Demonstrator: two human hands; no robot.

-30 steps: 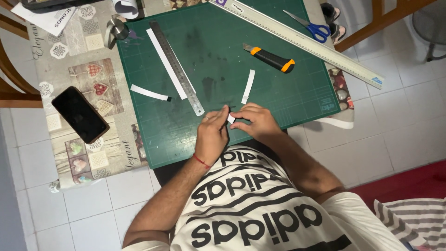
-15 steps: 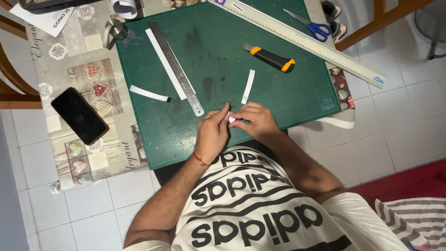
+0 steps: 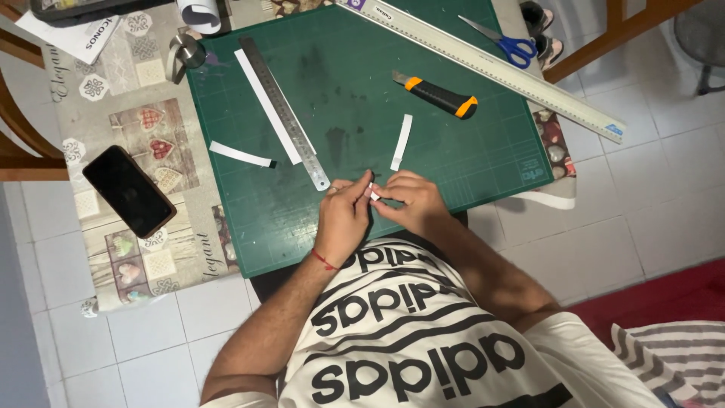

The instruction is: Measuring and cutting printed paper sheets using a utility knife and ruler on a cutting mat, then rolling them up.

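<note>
Nearest the camera, a striped black-and-white shirt (image 3: 423, 340), with both forearms reaching up to the near edge of the green cutting mat (image 3: 468, 143). Left hand (image 3: 343, 219), a red thread at its wrist, and right hand (image 3: 411, 202) meeting fingertip to fingertip over that edge, fingers drawn in narrow and pinched together on a small white paper piece (image 3: 373, 193); only a sliver of it visible between the thumbs, so shape not clear. Just beyond the hands, a short white paper strip (image 3: 402, 142) lying flat on the mat, apart from the fingers. To the left, a steel ruler (image 3: 285, 113) slanting across the mat with a long white paper strip (image 3: 266, 106) right alongside it, and another short strip with a dark tip (image 3: 242, 154) straddling the mat's left border. Off the mat on the patterned tablecloth (image 3: 136, 83), a black phone (image 3: 129, 190) face up. Farther on, a utility knife with orange ends (image 3: 435, 94), then a long pale ruler (image 3: 491, 69) running diagonally along the far right side, and blue-handled scissors (image 3: 502, 42) beyond it. At the far left corner, a metal clip (image 3: 183, 54) and a curled paper roll (image 3: 201, 13).
</note>
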